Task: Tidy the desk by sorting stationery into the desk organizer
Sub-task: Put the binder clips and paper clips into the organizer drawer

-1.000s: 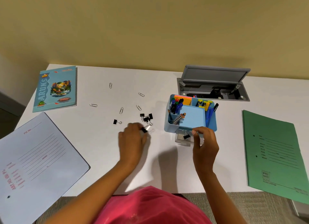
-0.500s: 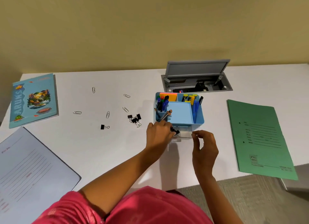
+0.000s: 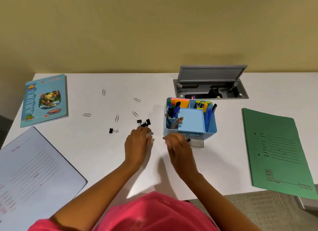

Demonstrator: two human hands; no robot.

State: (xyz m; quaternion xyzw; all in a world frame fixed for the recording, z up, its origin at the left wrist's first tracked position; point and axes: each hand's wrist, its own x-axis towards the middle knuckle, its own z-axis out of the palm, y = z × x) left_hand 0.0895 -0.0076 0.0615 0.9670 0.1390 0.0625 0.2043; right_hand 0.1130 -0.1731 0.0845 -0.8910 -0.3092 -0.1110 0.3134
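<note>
**Head view of the white desk [image 3: 223, 161].**

- **Left hand [image 3: 137, 143]:** back up, fingers curled down towards the desk. The fingertips are at the near edge of the clip pile [image 3: 144, 123], a cluster of black binder clips. Whether they pinch one cannot be told.
- **Lone clip [image 3: 112, 130]:** lies apart, to the left of this hand.
- **Right hand [image 3: 179, 145]:** blurred, fingers loosely bent, at the left end of the clear drawer [image 3: 197, 143]. Its grip cannot be told.
- **Drawer:** stands pulled out from the near side of the blue organizer [image 3: 210, 127]. A black clip shows in it, just right of the fingers.
- **Paper clips [image 3: 117, 118]:** five, scattered left of and beyond the pile.
- **Pens [image 3: 173, 108] and pencils [image 3: 176, 122]:** stand in the organizer's left compartments.
</note>
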